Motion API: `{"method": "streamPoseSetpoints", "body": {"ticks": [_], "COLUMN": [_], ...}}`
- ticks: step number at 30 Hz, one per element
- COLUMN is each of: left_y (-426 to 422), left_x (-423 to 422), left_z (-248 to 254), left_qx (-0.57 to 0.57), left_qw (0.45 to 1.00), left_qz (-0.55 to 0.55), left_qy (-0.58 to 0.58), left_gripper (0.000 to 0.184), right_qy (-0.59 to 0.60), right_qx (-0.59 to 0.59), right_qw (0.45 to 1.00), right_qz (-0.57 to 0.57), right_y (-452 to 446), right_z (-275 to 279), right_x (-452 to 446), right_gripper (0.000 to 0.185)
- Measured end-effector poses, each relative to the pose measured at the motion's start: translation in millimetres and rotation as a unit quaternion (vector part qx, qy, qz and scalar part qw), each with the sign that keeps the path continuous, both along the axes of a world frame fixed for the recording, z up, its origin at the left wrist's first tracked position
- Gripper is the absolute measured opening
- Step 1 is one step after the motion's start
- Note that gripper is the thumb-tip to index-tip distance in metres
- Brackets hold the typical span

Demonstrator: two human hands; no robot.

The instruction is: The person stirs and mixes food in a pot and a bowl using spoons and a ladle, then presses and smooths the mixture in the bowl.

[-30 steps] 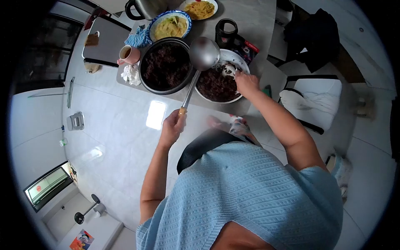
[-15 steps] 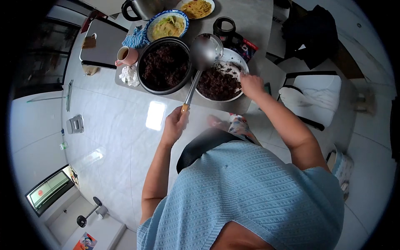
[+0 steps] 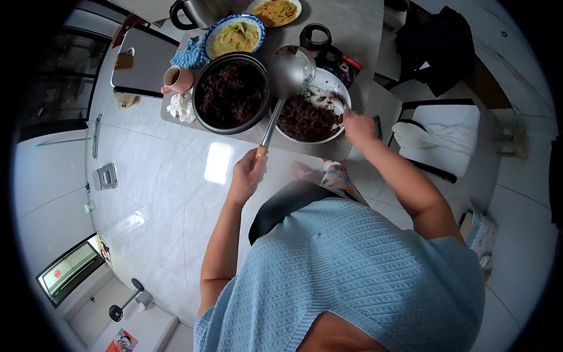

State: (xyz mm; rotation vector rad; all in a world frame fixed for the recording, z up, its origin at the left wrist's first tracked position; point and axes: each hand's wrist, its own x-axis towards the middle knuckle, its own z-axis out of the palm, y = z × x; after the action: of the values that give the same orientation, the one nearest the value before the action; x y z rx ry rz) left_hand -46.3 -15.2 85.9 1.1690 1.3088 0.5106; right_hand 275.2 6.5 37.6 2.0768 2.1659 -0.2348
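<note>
My left hand (image 3: 246, 179) is closed around the wooden-ended handle of a metal ladle (image 3: 272, 126). The ladle's broad round head is blurred and hovers between a dark pot (image 3: 202, 120) and a white bowl (image 3: 347, 88). Both vessels hold dark, grainy food like cooked black rice (image 3: 311, 120). At the bowl's right rim, my right hand (image 3: 359, 128) is closed on a slim pale utensil (image 3: 338, 105) that reaches into the bowl; its exact kind is unclear. Behind the ladle head, a clear round dish or lid (image 3: 308, 61) is partly hidden.
A blue-rimmed plate of food (image 3: 206, 44), a plate of yellow strips (image 3: 298, 13) and a kettle (image 3: 202, 14) stand farther back. A pink mug (image 3: 183, 82), blue cloth (image 3: 189, 56) and crumpled tissue (image 3: 182, 107) lie left. A black-rimmed jar (image 3: 315, 38) stands behind the bowl.
My right hand has shifted slightly right and down along the bowl's rim, exposing more of the pale utensil. My left hand and the ladle have hardly moved.
</note>
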Motion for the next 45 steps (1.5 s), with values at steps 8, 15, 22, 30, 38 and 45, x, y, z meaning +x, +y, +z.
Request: {"method": "streamPoseSetpoints", "body": {"ticks": [8, 15, 22, 30, 38, 45], "left_y": [0.2, 2.1, -0.9, -1.7, -7.0, -10.3], "left_x": [2.5, 5.0, 4.4, 1.1, -1.9, -3.0], "left_z": [-0.4, -1.2, -1.2, -3.5, -2.8, -2.6], "left_qx": [0.011, 0.003, -0.001, -0.006, 0.0, 0.003], "left_qw": [1.0, 1.0, 0.999, 0.999, 0.999, 0.999], "left_qz": [-0.004, -0.004, 0.003, -0.001, 0.004, 0.015], "left_qy": [0.0, 0.019, 0.037, 0.033, 0.039, 0.043], "left_gripper": [0.03, 0.033, 0.034, 0.035, 0.035, 0.033], "right_qy": [0.045, 0.066, 0.412, 0.139, 0.092, 0.13], "right_qx": [-0.024, -0.094, -0.049, -0.082, -0.02, -0.041], "right_qw": [0.998, 0.987, 0.876, 0.986, 0.995, 0.989], "right_qz": [-0.026, -0.11, -0.246, -0.045, -0.016, -0.055], "right_y": [-18.9, -26.3, -42.2, -56.5, -39.8, -22.9], "right_z": [7.2, 16.7, -30.1, 0.6, 35.0, -0.1], "right_x": [-23.6, -15.4, -27.7, -69.7, -41.6, -37.8], "right_gripper": [0.033, 0.018, 0.019, 0.045, 0.033, 0.024]}}
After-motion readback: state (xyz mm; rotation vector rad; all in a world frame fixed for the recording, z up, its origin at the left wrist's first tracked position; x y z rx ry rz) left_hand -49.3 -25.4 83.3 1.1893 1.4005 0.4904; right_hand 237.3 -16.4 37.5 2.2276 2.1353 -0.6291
